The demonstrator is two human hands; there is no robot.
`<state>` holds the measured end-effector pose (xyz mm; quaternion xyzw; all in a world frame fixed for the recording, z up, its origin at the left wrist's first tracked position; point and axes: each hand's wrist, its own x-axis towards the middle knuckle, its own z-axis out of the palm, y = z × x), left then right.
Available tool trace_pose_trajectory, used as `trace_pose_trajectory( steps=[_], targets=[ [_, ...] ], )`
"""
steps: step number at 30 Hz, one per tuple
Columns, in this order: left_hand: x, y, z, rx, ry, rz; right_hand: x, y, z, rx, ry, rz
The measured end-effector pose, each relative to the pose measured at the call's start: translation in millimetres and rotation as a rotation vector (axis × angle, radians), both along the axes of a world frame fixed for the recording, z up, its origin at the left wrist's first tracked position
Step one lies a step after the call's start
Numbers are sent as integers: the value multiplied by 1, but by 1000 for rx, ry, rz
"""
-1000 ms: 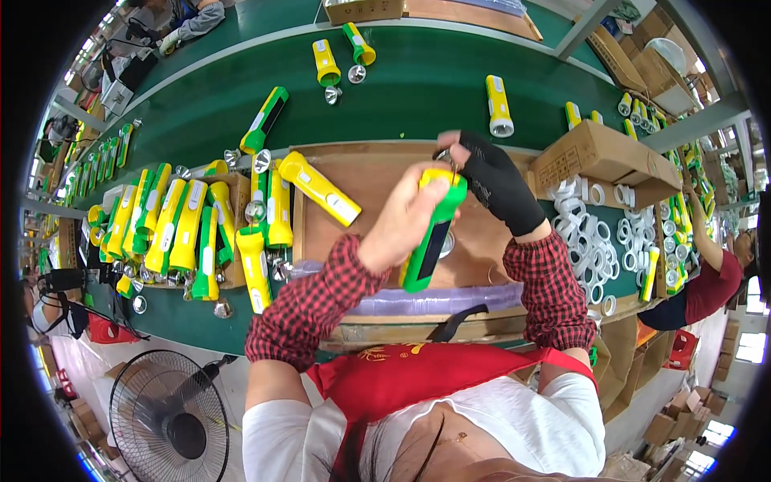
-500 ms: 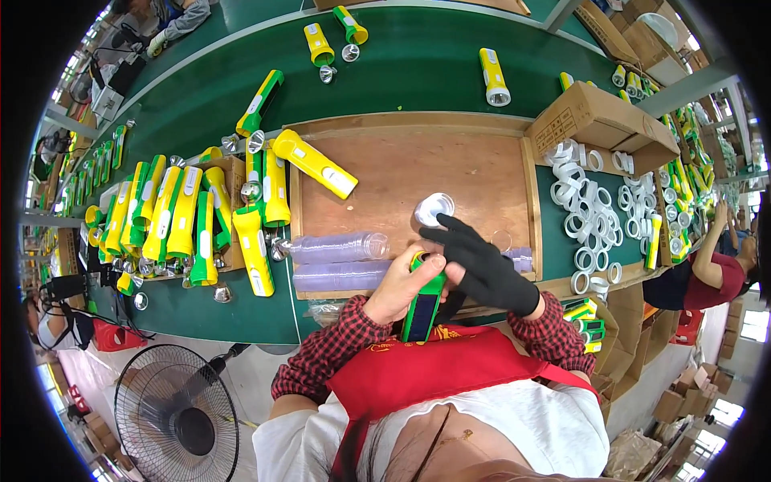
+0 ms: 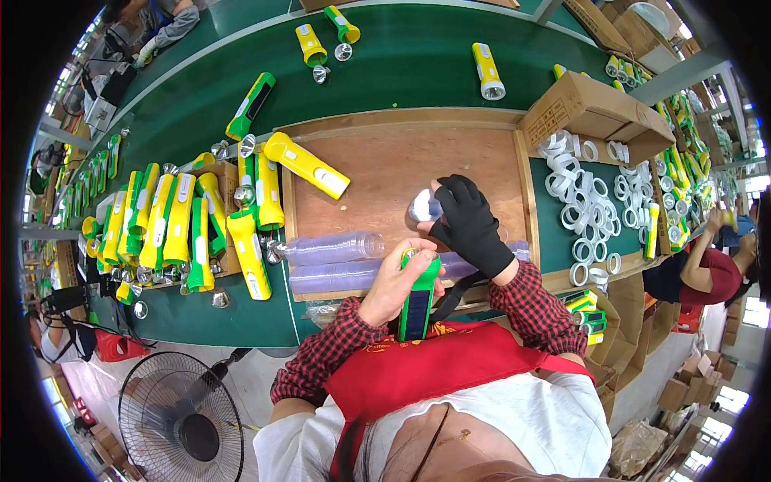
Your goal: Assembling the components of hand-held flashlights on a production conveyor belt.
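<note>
My left hand (image 3: 392,283) is wrapped round a green flashlight (image 3: 416,309), which stands upright against my red apron, its dark panel facing me. My right hand (image 3: 469,223), in a black glove with bare fingertips, closes its thumb and fingers around a white ring (image 3: 422,206) over the wooden tray (image 3: 385,165); part of the ring is hidden by the glove. Stacks of clear round lenses (image 3: 333,277) lie along the tray's near side, left of and behind my hands. A yellow flashlight (image 3: 309,166) rests across the tray's upper left corner.
Many yellow and green flashlights (image 3: 165,221) with loose reflectors fill the left. White rings (image 3: 590,213) spill from a cardboard box (image 3: 598,116) at right. More flashlights lie on the green belt (image 3: 401,68). A fan (image 3: 193,426) stands lower left; co-workers are at both sides.
My right hand has moved from beside the flashlight up to the white ring and closed on it. The left hand still holds the green flashlight, now more upright.
</note>
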<state>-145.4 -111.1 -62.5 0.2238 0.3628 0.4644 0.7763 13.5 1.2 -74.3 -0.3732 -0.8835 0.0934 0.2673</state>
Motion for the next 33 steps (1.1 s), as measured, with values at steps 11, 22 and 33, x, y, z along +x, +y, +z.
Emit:
trace_pose_trajectory(
  steps=[11, 22, 33],
  targets=[
    [-8, 0, -4, -49, -59, -12, 26, -23, 49, -785, 274, 341],
    [3, 2, -5, -38, -138, -84, 103, -21, 25, -99, 49, -469],
    [-4, -4, 1, -2, -191, -143, 165, -8, 23, -205, 48, -640]
  ],
)
